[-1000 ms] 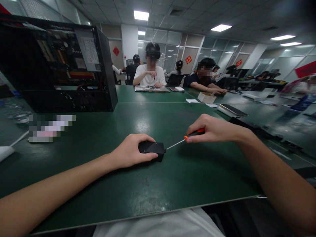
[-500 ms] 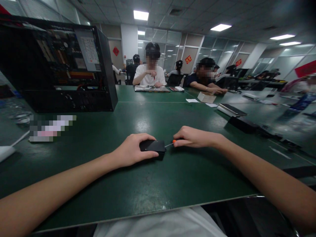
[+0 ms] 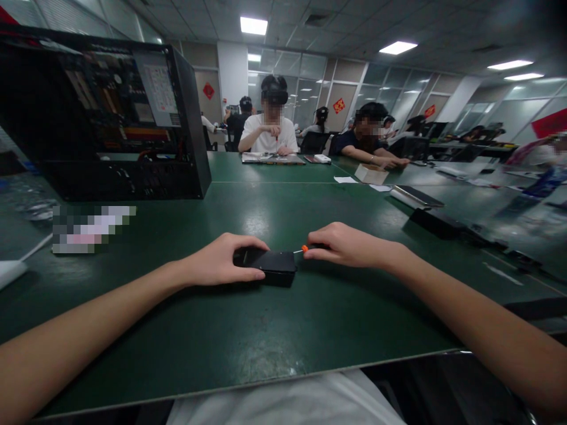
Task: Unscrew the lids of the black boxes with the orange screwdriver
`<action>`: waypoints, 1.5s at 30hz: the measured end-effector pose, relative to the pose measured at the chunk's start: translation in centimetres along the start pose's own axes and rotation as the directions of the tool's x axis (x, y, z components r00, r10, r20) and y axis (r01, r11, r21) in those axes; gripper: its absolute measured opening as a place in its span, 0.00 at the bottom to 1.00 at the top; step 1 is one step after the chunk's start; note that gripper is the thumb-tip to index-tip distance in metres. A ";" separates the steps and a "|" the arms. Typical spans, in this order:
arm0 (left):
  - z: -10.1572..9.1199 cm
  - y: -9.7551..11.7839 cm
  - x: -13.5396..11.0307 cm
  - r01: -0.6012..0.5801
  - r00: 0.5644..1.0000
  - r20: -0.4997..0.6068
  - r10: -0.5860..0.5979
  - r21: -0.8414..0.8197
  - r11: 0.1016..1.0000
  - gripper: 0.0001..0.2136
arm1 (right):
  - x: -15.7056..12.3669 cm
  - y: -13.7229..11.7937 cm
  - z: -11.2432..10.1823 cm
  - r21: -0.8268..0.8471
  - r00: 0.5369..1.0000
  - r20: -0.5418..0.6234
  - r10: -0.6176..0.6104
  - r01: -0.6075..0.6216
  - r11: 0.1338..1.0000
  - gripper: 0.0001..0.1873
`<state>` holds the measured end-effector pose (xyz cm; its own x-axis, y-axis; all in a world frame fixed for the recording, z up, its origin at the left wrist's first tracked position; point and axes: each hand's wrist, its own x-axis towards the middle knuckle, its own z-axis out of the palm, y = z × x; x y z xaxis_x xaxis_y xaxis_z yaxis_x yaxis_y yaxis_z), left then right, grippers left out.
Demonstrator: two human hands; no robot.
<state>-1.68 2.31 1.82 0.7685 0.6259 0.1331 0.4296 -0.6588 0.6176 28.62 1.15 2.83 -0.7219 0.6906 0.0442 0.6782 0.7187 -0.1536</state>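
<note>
A black rectangular box-like device lies on the green table in front of me. My left hand grips its left part, thumb along the near side and fingers over the far side. Between the fingers of my right hand is a small screwdriver with an orange collar; most of its handle is hidden in the hand. Its thin metal shaft points left to the device's right end, at the far corner. Whether the tip sits in a screw I cannot tell.
An open black computer case stands at the left. Across the table a person in a white shirt works over a flat panel. To the right are a small cardboard box, a silver-edged flat device and a black block.
My left hand has slid left along the device, baring more of its top. My right hand has shifted slightly, and the screwdriver shaft now meets the end nearer its far corner.
</note>
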 end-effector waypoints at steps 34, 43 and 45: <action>1.6 -0.6 0.3 0.089 0.985 -0.133 -0.114 -0.180 0.980 0.23 | 0.0 1.3 0.5 0.003 0.992 -0.065 -0.108 0.108 0.994 0.20; 1.9 -0.7 0.2 0.086 0.982 -0.152 -0.113 -0.174 0.981 0.24 | -0.6 1.6 -0.2 -0.024 0.985 -0.149 -0.092 0.089 0.996 0.19; 1.9 -0.7 0.2 0.087 0.982 -0.154 -0.114 -0.171 0.981 0.24 | -0.5 1.3 -0.2 -0.025 0.983 -0.145 -0.116 0.114 0.993 0.20</action>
<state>-0.89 2.10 -0.01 0.6327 0.7533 0.1796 0.4074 -0.5210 0.7501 29.94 1.77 2.84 -0.7682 0.6067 0.2046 0.5948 0.7945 -0.1224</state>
